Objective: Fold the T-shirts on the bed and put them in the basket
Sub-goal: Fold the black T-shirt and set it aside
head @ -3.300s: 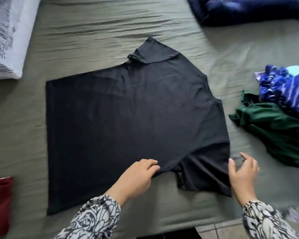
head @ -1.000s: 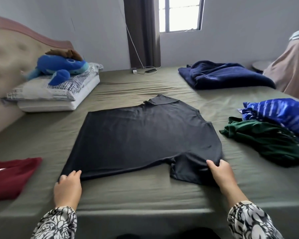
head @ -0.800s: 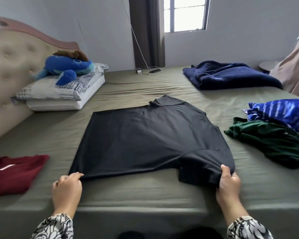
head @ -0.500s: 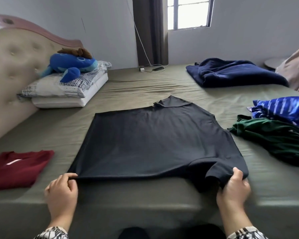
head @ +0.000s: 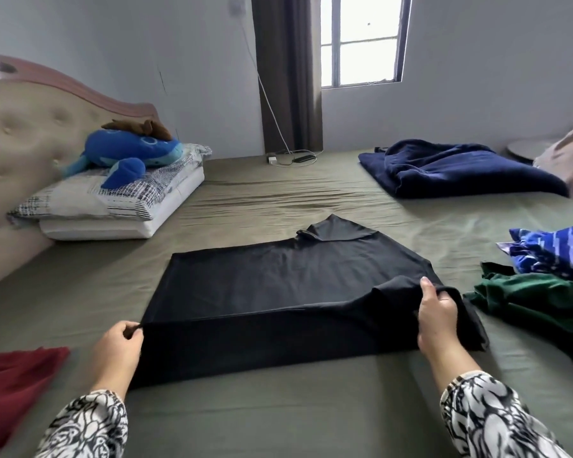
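A black T-shirt (head: 278, 282) lies spread on the olive-green bed (head: 278, 408), its near long edge raised off the sheet. My left hand (head: 118, 352) pinches that edge at the hem corner on the left. My right hand (head: 435, 320) grips the same edge at the sleeve and shoulder on the right. The far sleeve lies flat toward the window. A folded dark red T-shirt (head: 14, 385) sits at the near left. A crumpled green T-shirt (head: 536, 302) and a blue striped one (head: 556, 251) lie at the right. No basket is in view.
Pillows (head: 119, 206) with a blue plush toy (head: 129, 153) lie by the headboard at the left. A navy blanket (head: 454, 170) lies at the far right. A charger and cable (head: 288, 158) rest at the bed's far edge under the window.
Both hands took hold of the shirt's near edge and lifted it, carrying it away from me over the shirt. My view rose from looking down at the bed to looking across the room.
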